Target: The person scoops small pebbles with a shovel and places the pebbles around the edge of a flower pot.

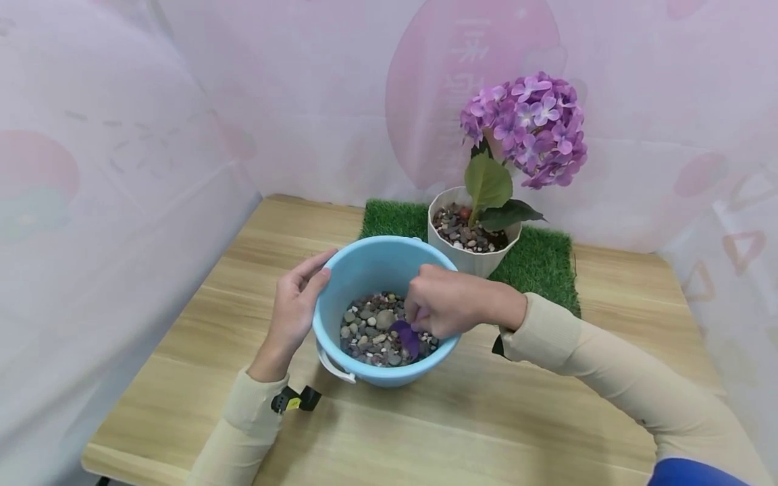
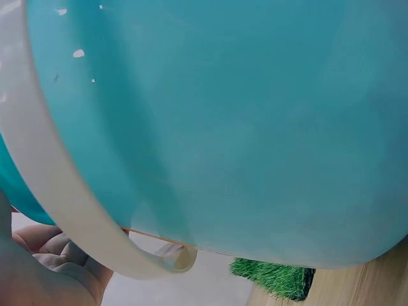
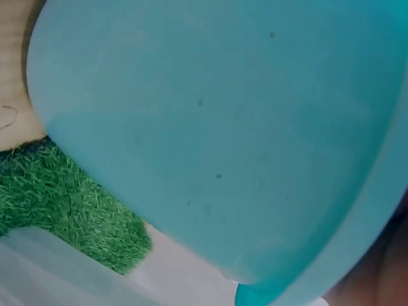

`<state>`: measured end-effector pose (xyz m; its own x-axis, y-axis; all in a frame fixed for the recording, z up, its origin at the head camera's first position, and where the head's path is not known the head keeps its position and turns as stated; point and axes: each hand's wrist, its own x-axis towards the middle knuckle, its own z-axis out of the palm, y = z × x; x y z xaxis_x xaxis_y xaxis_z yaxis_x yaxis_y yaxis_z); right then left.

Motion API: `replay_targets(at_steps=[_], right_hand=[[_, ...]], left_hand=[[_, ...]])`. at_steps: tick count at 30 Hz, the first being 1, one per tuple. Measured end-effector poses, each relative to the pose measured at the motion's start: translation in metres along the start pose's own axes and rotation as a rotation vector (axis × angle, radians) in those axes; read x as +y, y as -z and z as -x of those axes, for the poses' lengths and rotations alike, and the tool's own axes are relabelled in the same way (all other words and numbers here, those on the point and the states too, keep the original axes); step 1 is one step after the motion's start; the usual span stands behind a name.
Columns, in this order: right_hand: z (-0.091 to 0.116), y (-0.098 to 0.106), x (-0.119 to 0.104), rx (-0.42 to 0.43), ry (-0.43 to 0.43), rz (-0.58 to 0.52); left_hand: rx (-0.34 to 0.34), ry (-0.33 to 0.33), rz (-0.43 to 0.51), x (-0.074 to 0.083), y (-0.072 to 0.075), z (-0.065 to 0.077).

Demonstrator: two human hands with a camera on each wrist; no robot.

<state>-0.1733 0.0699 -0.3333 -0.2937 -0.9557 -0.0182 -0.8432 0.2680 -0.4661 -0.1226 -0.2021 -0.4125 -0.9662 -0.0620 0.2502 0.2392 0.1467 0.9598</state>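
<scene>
A light blue bucket [image 1: 389, 246] stands on the table with a layer of mixed pebbles [image 1: 371, 331] at its bottom. At the bucket's left rim, my left hand [image 1: 294, 307] grips it, thumb near the edge and fingers along the outside. My right hand [image 1: 446, 300] reaches over the right rim and holds a small purple shovel [image 1: 406, 339], its blade down among the pebbles. The fist covers the shovel's handle. Both wrist views are mostly filled by the bucket's outer wall, with part of the left hand [image 2: 57, 268] at the lower left of its view.
Behind the bucket, a white pot [image 1: 474, 260] with pebbles and a purple hydrangea [image 1: 529, 128] stands on a green turf mat [image 1: 541, 270]. The bucket's white handle [image 1: 333, 364] hangs at its front left. A wooden table [image 1: 243, 283] lies beneath, with printed curtains [image 1: 304, 101] around.
</scene>
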Motion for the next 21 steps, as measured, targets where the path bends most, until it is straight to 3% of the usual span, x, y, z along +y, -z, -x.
replay_targets(at_steps=[15,21], right_hand=[[0.003,-0.012,-0.009,0.105,-0.148,-0.138],[0.002,-0.017,-0.012,0.173,-0.157,-0.177]], left_hand=[[0.015,-0.007,0.011,0.000,-0.002,0.002],[0.020,-0.012,0.010,0.001,-0.002,0.002]])
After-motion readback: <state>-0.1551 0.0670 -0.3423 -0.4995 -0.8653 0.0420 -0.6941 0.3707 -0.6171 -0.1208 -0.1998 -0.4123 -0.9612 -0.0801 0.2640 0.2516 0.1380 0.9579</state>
